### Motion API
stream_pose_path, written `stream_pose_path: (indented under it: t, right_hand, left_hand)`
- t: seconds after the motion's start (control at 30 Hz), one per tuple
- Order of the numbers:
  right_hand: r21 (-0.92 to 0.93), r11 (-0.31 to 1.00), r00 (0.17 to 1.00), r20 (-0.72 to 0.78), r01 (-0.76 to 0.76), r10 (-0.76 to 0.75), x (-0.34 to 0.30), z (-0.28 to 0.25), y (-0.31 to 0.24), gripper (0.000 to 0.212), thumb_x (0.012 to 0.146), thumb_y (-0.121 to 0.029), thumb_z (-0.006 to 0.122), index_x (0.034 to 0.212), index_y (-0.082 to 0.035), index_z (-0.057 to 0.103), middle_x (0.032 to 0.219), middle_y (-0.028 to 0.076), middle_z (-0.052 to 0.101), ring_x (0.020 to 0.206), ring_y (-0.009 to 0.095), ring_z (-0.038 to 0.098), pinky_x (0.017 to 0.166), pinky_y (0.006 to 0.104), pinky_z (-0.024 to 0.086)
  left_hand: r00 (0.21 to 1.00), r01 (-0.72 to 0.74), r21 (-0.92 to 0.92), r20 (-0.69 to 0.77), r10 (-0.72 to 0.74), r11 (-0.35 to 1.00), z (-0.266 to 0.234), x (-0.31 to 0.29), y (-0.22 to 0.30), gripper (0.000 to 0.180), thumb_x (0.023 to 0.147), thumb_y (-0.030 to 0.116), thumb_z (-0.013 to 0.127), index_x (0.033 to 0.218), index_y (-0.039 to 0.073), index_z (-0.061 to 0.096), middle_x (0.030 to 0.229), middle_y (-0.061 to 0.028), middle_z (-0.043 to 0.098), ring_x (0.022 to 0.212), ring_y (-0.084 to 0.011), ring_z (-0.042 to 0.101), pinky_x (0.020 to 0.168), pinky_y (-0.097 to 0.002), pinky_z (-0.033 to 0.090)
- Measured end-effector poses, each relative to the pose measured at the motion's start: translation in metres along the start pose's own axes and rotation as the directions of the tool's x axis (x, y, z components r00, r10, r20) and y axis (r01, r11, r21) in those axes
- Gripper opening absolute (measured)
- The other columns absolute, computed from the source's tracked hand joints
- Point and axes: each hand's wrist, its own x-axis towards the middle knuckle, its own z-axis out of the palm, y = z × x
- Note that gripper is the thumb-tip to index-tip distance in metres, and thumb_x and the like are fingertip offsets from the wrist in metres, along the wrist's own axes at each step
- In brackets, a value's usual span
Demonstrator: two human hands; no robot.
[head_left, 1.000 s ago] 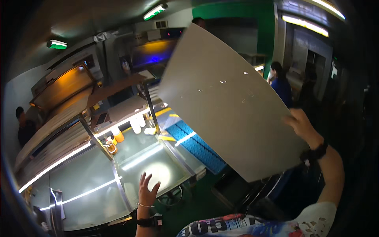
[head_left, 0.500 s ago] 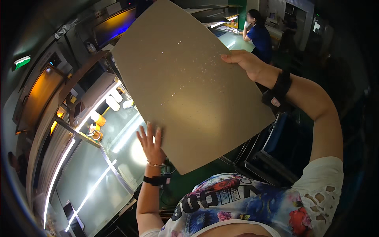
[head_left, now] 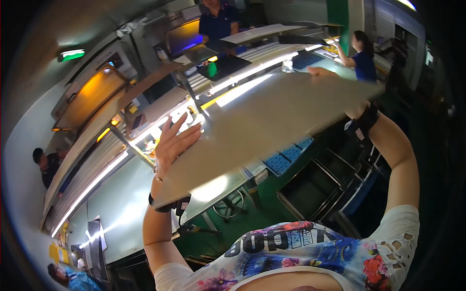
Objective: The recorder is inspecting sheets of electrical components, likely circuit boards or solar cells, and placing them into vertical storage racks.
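Observation:
A thin flat grey-beige sheet (head_left: 272, 121) is held up in front of me, tilted so that I see it at a shallow angle. My right hand (head_left: 324, 72) grips it at the right end. Its digits show at the far edge, while the sheet hides the palm. At the left end my left hand (head_left: 175, 143) has its fingers stretched out and spread against the sheet's edge. The sheet's near left corner overlaps that wrist's black strap (head_left: 170, 203). Whether the left thumb touches the sheet, I cannot tell.
A glass-topped workbench (head_left: 109, 186) with bright strip lights runs along the left. Blue trays (head_left: 286, 157) and a black metal rack (head_left: 310, 189) stand low beyond the sheet. One person (head_left: 218, 22) stands across the bench; another (head_left: 364, 58) is at the far right. Two more people are at the left.
The sheet has tipped from nearly face-on to a shallow angle, its marked face now less visible. My left hand has moved up along its left side. The view has swung left.

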Motion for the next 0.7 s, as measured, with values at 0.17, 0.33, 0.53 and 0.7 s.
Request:
stream_pose_path:
  t: [0.17,0.33,0.53,0.7]
  right_hand:
    - [-0.198,0.979,0.994,-0.105,-0.045,0.025,0.049,0.037,0.011,0.058,0.089,-0.051,0.034,0.131,-0.011,0.033,0.13,0.016,0.04,0.117,0.025,0.042,0.096,0.0391,0.034]
    - [-0.42,0.874,0.943,-0.31,-0.247,0.117,0.01,-0.067,0.065,0.049,0.088,-0.036,0.046,0.127,-0.008,0.037,0.113,0.011,0.053,0.106,0.02,0.049,0.089,0.0329,0.037]
    - [-0.823,0.055,0.825,-0.565,-0.565,0.023,-0.043,-0.173,0.202,0.025,0.074,-0.027,0.063,0.085,-0.004,0.06,0.088,0.013,0.061,0.084,0.023,0.057,0.072,0.0327,0.045]
    - [-0.793,-0.357,0.86,-0.506,-0.493,-0.063,-0.048,-0.179,0.336,0.059,0.067,-0.043,0.067,0.106,-0.003,0.05,0.114,0.019,0.049,0.109,0.034,0.044,0.091,0.0441,0.035]
  left_hand:
    - [0.797,0.286,-0.253,-0.473,-0.376,0.924,-0.027,-0.025,0.002,0.016,0.077,0.007,0.063,0.091,-0.001,0.062,0.091,-0.0092,0.062,0.08,-0.0195,0.057,0.076,-0.0277,0.043]
    - [0.477,0.495,-0.457,-0.568,-0.671,0.739,-0.046,-0.067,-0.009,0.02,0.082,0.011,0.061,0.096,-0.003,0.061,0.095,-0.0079,0.061,0.081,-0.0153,0.056,0.073,-0.0227,0.044]
    - [-0.261,0.342,-0.866,-0.461,-0.848,0.366,-0.027,-0.256,-0.057,0.039,0.084,0.03,0.059,0.107,-0.001,0.053,0.094,-0.009,0.059,0.066,-0.0146,0.057,0.054,-0.0257,0.048]
    - [-0.583,0.354,-0.881,0.053,-0.811,-0.313,0.03,-0.398,-0.058,0.049,0.082,0.051,0.05,0.093,0.003,0.053,0.078,-0.0041,0.057,0.051,-0.0173,0.048,0.036,-0.0261,0.036]
